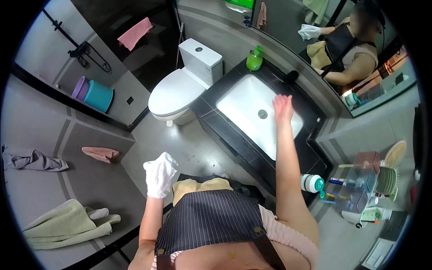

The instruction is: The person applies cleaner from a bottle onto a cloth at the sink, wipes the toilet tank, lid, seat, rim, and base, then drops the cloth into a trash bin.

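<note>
white cloth [161,170] covers our left hand [157,188] in the head view, held out over the floor [198,150], apart from the bench [211,110]. it hides our fingers, so we cannot tell whether they are clenched. our right hand [283,107] is released, holding nothing, its fingers extended over the sink [243,101] set into the bench. near the sink we see a green pump bottle [254,61], with the toilet [175,92] beside the bench; a white bottle [309,183] is near our right forearm.
</note>
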`<state>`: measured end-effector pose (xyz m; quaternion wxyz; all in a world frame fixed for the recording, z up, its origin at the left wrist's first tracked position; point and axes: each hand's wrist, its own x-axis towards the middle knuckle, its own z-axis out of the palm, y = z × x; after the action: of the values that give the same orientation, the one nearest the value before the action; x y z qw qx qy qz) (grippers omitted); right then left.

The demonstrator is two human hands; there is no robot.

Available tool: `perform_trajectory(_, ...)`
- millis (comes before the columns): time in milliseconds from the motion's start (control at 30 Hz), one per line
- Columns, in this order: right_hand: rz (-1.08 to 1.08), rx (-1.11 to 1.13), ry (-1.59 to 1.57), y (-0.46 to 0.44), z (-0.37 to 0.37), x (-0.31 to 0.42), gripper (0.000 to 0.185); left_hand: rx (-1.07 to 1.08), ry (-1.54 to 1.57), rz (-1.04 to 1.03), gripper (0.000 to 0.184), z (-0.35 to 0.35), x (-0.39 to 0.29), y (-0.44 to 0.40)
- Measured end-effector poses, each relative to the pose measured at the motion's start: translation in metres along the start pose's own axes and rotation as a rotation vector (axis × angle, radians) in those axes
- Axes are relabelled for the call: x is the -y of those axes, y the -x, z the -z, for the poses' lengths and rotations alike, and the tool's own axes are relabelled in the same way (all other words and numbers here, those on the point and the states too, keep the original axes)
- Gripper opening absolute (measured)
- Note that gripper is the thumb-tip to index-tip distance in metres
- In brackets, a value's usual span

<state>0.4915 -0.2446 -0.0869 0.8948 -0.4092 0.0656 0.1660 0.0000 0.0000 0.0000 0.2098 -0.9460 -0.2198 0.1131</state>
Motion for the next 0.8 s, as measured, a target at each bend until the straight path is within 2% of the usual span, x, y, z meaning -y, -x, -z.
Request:
perform_trajectory(67,-0.088,-0.151,-0.144,-0.038,-0.019,0.018,0.078,0.035,0.042,0.042,0.027,-0.004,0.007,0.013)
perform_trajectory(100,-0.074,-0.123,-0.14,-0.077,-0.044,0.023,0.078,0.048,0.074,0.081,0.026,-0.012,0.018,0.012)
perform_trajectory(167,-0.228,-0.041,-0.409,-0.118,-0.044,0.021,0.071,0.091,0.124,0.136,0.023,-0.022,0.033,0.025)
perform_trajectory(233,-0.105,-0.132,-0.41,-0.121,-0.052,0.018,0.066,0.15,0.164,0.201,0.02,-0.032,0.049,0.035)
perform_trajectory(267,-0.171,-0.168,-0.404,-0.128,-0.048,0.028,0.06,0.161,0.182,0.224,0.019,-0.039,0.05,0.038)
perform_trajectory(300,-0.141,-0.141,-0.358,-0.131,-0.038,0.033,0.057,0.16,0.195,0.246,0.018,-0.048,0.056,0.036)
perform_trajectory(367,-0.07,-0.095,-0.355,-0.132,-0.036,0.039,0.055,0.104,0.176,0.242,0.018,-0.074,0.082,0.032)
perform_trajectory(467,-0.116,-0.08,-0.133,-0.124,-0.038,0.059,0.053,-0.074,0.123,0.189,0.018,-0.13,0.116,0.017)
perform_trajectory(500,-0.147,-0.09,-0.042,-0.122,-0.037,0.061,0.053,-0.137,0.108,0.165,0.019,-0.128,0.125,0.007)
perform_trajectory(533,-0.058,-0.212,0.112,-0.113,-0.032,0.056,0.045,-0.168,0.101,0.143,0.019,-0.126,0.133,0.0)
perform_trajectory(567,-0.055,-0.226,0.106,-0.106,-0.023,0.052,0.045,-0.2,0.093,0.121,0.019,-0.121,0.14,-0.007)
perform_trajectory(633,-0.058,-0.32,-0.093,-0.125,0.039,0.027,0.047,0.082,-0.014,0.083,0.008,-0.035,0.147,-0.039)
perform_trajectory(667,-0.099,-0.373,-0.175,-0.126,0.053,0.012,0.043,0.08,-0.013,0.079,0.008,-0.041,0.152,-0.049)
perform_trajectory(700,-0.147,-0.425,-0.253,-0.125,0.068,-0.005,0.04,-0.039,-0.037,0.063,0.012,-0.051,0.157,-0.056)
perform_trajectory(733,-0.229,-0.326,-0.28,-0.131,0.09,-0.03,0.039,-0.155,-0.062,0.051,0.017,-0.056,0.158,-0.062)
perform_trajectory(767,-0.311,-0.217,-0.305,-0.142,0.103,-0.045,0.037,-0.154,-0.06,0.065,0.017,-0.05,0.156,-0.071)
perform_trajectory(800,-0.343,-0.263,-0.323,-0.138,0.082,-0.052,0.036,-0.148,-0.081,0.051,0.017,-0.041,0.152,-0.078)
